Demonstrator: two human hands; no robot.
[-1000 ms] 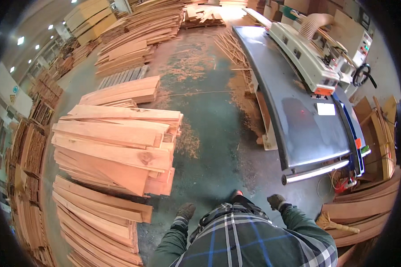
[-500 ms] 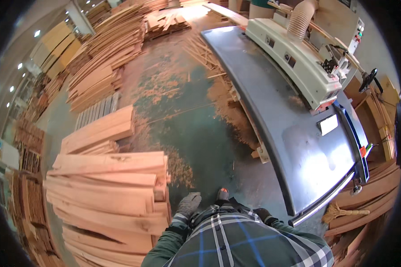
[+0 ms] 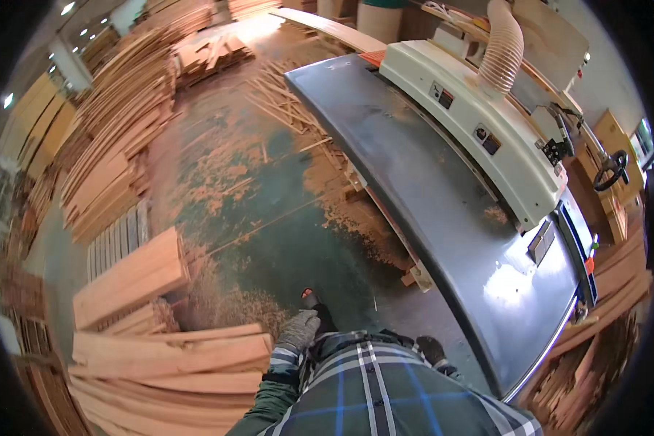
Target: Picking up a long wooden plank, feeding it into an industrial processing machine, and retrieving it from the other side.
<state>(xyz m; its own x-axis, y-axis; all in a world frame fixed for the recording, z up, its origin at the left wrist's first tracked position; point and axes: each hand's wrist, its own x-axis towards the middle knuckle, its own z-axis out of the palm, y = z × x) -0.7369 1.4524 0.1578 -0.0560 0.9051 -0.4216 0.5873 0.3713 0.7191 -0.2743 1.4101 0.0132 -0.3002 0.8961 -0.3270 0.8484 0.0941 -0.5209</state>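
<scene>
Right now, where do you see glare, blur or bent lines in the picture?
Head view: white glare washes out part of the grey metal table, toward its near end; head view: the table's long edge bows, and the picture's corners are black; head view: the wood at lower right looks smeared; head view: the right hand looks dark, detail unclear.

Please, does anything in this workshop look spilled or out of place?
Yes. What looks like sawdust is scattered over the green floor, and thin wooden strips lie criss-crossed beside the machine table. Both look untidy compared with the stacked boards. I see no clear damage.
</scene>
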